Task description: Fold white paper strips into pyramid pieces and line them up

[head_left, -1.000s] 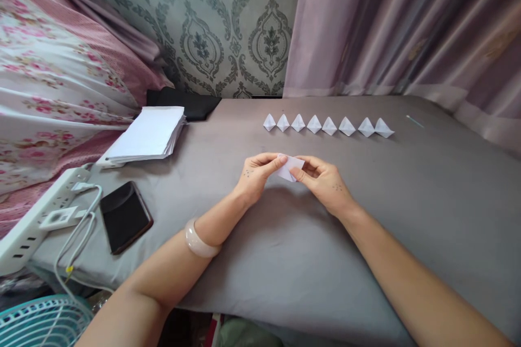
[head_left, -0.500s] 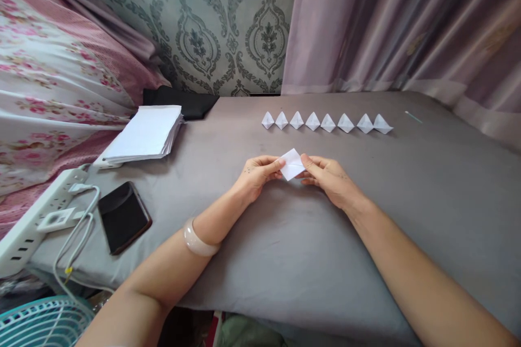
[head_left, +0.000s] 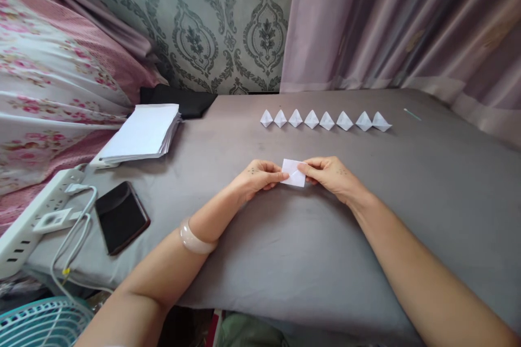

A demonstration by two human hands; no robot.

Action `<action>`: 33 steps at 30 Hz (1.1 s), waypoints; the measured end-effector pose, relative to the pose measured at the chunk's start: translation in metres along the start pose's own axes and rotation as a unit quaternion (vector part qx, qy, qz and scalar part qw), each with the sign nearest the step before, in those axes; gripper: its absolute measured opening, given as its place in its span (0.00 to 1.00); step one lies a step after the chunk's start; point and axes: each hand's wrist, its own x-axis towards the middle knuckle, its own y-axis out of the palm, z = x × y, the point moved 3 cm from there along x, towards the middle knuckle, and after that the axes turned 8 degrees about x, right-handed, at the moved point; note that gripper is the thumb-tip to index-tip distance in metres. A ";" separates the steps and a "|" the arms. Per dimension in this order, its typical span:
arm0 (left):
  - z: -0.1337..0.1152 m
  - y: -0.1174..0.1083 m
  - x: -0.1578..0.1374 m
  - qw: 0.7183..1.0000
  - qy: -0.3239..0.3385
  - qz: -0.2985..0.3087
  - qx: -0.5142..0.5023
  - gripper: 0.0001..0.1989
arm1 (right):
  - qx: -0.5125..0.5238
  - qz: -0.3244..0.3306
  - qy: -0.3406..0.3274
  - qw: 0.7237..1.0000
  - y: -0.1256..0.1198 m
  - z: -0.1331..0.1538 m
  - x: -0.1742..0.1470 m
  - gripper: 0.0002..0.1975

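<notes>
Head view: left hand faces right hand, both pinching folded paper.

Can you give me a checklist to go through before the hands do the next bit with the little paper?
1. Left hand has a grip on the folded paper: ok, its thumb presses the paper's left side.
2. Right hand has a grip too: ok, its thumb lies on the paper's right side.
3. Row of eight folded shapes is out of the way: ok, they sit farther back, apart from the hands.
4. Phone is away from the hands: ok, it lies near the power strip.
5. Paper stack is neat: not ok, its right edges are uneven.
6. Creases are sharp: cannot tell, too small.
</notes>
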 end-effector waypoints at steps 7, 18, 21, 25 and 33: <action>0.001 0.010 0.000 0.999 0.007 -0.018 -0.028 0.19 | 0.056 -0.071 -0.005 0.996 0.003 -0.010 0.007 0.21; -0.006 -0.007 0.002 0.912 0.247 -0.105 0.310 0.10 | -0.303 -0.062 -0.122 0.943 -0.003 -0.016 0.027 0.14; -0.003 -0.004 0.007 0.890 0.288 -0.057 0.350 0.10 | -0.353 -0.073 -0.138 0.923 0.002 -0.016 0.029 0.12; -0.002 -0.003 0.010 0.882 0.297 -0.039 0.365 0.07 | -0.354 -0.103 -0.164 0.915 0.006 -0.017 0.029 0.10; 0.000 -0.004 0.013 0.844 0.333 -0.031 0.419 0.08 | -0.425 0.038 -0.197 0.883 0.010 -0.006 -0.007 0.16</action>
